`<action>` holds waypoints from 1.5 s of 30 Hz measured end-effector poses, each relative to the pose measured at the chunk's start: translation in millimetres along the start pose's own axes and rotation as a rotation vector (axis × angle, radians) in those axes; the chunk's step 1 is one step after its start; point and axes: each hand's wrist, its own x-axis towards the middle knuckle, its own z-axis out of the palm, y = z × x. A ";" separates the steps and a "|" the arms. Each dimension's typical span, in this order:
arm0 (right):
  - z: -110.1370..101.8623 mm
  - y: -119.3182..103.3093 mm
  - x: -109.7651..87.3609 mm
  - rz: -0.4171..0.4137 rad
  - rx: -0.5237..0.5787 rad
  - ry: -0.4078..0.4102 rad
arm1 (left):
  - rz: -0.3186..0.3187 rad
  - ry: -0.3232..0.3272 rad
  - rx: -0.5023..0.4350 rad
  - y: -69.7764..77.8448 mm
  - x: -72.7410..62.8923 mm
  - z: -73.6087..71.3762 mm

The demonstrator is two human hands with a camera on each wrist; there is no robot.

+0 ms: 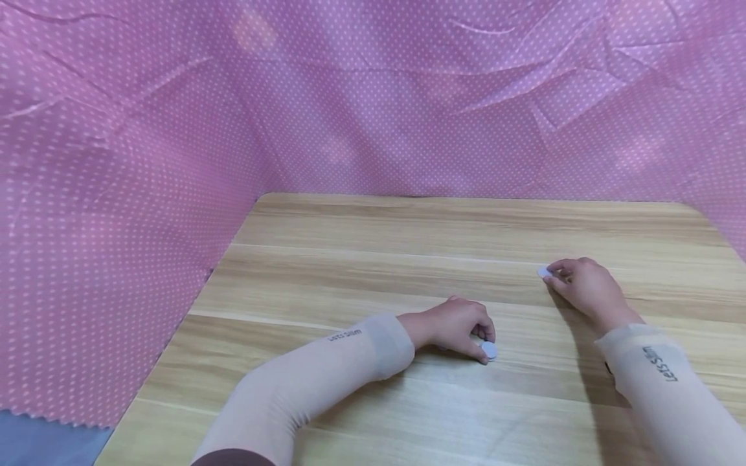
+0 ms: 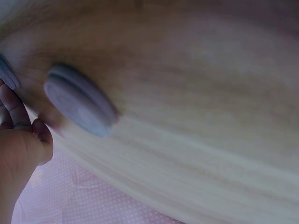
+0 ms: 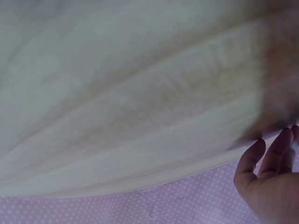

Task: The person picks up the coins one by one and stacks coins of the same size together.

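My left hand (image 1: 460, 325) is low over the middle of the table, its thumb and a fingertip at the edge of a small round white disc (image 1: 488, 350). In the left wrist view, that disc (image 2: 8, 74) is at the fingertips, cut off by the frame edge. Another thick round piece (image 2: 77, 105), with a groove around its rim, lies on the table closer to the wrist; in the head view it is mostly hidden behind the left hand. Farther back and right, my right hand (image 1: 591, 290) pinches a white disc (image 1: 544, 272) between thumb and fingers.
The wooden table (image 1: 373, 246) has rounded far corners. Pink dotted cloth (image 1: 373, 116) hangs behind it and along both sides. The right forearm (image 1: 658, 375) casts a long shadow across the boards, and a small dark item peeks out beside its cuff.
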 end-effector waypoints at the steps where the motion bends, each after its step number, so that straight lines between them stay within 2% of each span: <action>1: 0.2 -0.4 -0.6 0.000 0.006 -0.001 | 0.001 0.000 -0.001 0.1 -0.1 0.1; 15: 1.9 -6.2 -12.2 -0.014 0.080 -0.014 | 0.004 0.011 -0.007 -0.6 -2.8 0.1; 22: 2.0 -10.1 -17.3 -0.054 0.079 -0.019 | 0.009 0.015 -0.010 -1.3 -4.0 0.5; 30: 5.1 -14.8 -22.0 -0.019 0.107 -0.027 | 0.010 0.017 -0.008 -1.8 -4.2 1.1; 45: 12.1 -22.6 -29.1 -0.036 0.120 0.027 | 0.029 0.031 0.001 -3.3 -5.8 1.8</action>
